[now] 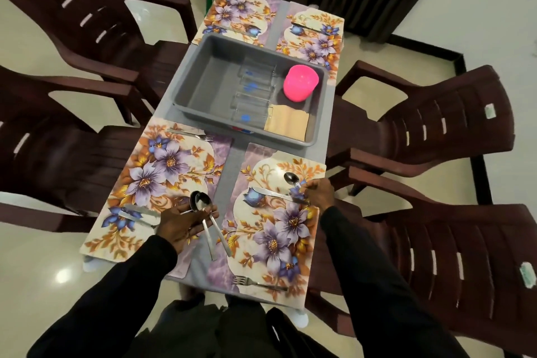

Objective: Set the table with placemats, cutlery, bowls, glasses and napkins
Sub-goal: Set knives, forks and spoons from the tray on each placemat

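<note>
at the near edge of the counter [226,177] a fork [258,285] lies on the near right placemat [261,241]. my left fingers [189,216] are clamped round spare spoons [200,202] over the gap between the mats. my right fingers [312,187] pinch the handle of one spoon [290,179], its bowl on that mat just past the knife [270,193]. the near left placemat [162,166] has knife and fork, no spoon. beyond, the grey tub [203,73] holds glasses [252,90], pink bowls [300,83] and napkins [287,125]; i judge us roughly halfway. far placemats [232,9] are laid. no writing is readable: blue dots on glasses, chair stickers blurred.
</note>
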Motion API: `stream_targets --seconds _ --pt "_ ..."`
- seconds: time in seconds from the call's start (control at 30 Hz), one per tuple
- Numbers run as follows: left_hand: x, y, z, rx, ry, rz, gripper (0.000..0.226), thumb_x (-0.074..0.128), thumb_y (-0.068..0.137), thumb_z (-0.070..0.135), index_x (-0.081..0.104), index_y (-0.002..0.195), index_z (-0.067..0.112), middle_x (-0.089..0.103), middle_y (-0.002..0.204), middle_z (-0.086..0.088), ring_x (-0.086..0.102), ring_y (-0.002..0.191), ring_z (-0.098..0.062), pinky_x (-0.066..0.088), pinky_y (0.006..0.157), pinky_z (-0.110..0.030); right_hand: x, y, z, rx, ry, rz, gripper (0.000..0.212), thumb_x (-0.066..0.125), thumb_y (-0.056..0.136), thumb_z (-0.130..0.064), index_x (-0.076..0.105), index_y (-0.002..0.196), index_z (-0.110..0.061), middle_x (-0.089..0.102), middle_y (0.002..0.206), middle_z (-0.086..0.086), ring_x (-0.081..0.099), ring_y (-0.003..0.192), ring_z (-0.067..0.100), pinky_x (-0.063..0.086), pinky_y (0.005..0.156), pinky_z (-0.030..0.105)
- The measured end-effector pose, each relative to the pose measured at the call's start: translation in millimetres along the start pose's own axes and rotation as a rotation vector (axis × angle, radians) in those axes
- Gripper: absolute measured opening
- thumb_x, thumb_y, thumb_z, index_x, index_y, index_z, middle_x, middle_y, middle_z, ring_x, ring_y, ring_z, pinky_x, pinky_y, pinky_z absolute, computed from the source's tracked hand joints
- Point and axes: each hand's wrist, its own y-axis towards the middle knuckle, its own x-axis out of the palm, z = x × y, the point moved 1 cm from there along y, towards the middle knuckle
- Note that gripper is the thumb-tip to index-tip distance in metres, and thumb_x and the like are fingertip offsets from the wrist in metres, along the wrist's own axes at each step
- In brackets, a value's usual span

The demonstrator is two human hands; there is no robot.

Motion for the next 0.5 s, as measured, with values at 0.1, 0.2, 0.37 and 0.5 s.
stream_targets --seconds 0.1,0.2,0.37,0.5 --pt "2.2 -0.9 -3.6 0.000 -0.007 0.003 0.025 0.067 0.089 -0.009 0.065 0.114 -0.014 0.072 0.108 -0.030 0.077 0.089 -0.034 0.064 0.074 -0.034 -5.2 5.5 0.0 -0.033 -0.056 -0.009 0.009 0.077 0.082 -0.003 0.078 0.078 0.005 0.074 0.081 0.023 0.069 0.078 0.024 0.055 0.070 0.037" --pt "6.2 -2.1 -5.1 0.004 -0.003 0.022 0.022 0.066 0.090 -0.008 0.066 0.112 -0.012 0.073 0.107 -0.029 0.077 0.088 -0.033 0.064 0.076 -0.034 -7.2 9.5 2.0 -0.062 -0.090 -0.055 0.004 0.077 0.082 0.000 0.079 0.082 0.003 0.076 0.082 0.016 0.066 0.074 0.017 0.049 0.065 0.028" --pt "7.8 -4.1 -8.3 0.013 -0.017 0.055 0.024 0.067 0.090 -0.007 0.067 0.114 -0.011 0.074 0.106 -0.028 0.077 0.088 -0.034 0.064 0.077 -0.035 5.8 17.1 -3.1 -0.095 -0.141 -0.164 0.002 0.078 0.082 0.001 0.080 0.082 0.002 0.077 0.086 0.015 0.070 0.080 0.021 0.055 0.074 0.032" --pt "4.9 -4.8 -10.1 0.027 -0.014 0.076 0.024 0.067 0.090 -0.007 0.068 0.114 -0.011 0.074 0.107 -0.026 0.077 0.090 -0.033 0.064 0.076 -0.033 22.8 21.2 -10.7 -0.128 -0.157 -0.202 0.002 0.079 0.079 0.000 0.079 0.080 -0.001 0.077 0.083 0.011 0.069 0.077 0.017 0.052 0.072 0.027"
